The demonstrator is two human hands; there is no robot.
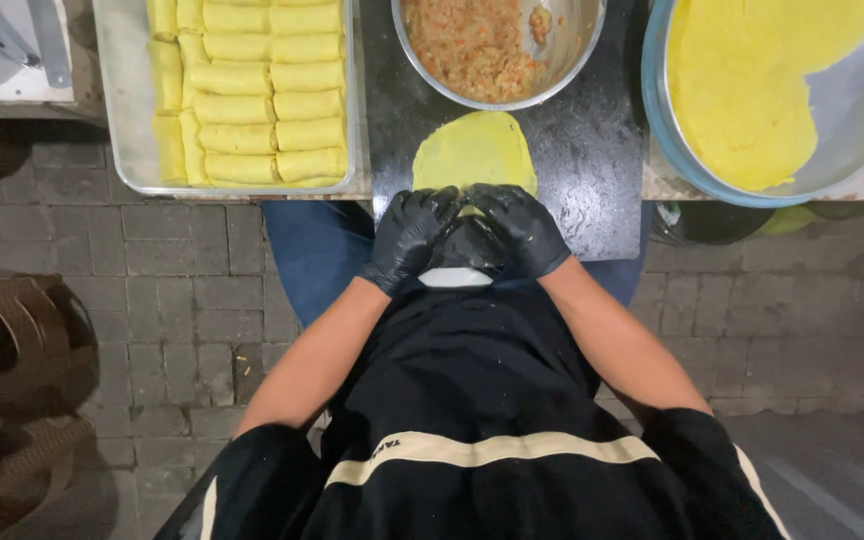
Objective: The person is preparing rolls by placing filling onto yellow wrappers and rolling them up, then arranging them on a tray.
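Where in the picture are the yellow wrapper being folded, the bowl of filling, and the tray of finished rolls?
Yellow wrapper (474, 150): head view, on its bare middle.
Bowl of filling (580, 55): head view, on its metal inner wall at the right.
Tray of finished rolls (124, 110): head view, on its bare left edge.

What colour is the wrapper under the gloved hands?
Pale yellow-green wrapper, seen in the head view.

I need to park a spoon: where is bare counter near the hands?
The dark counter is bare right of the yellow wrapper, up to the blue-rimmed pan, and in a narrower strip left of it, beside the tray of rolls. Between the filling bowl and both hands it is crowded.
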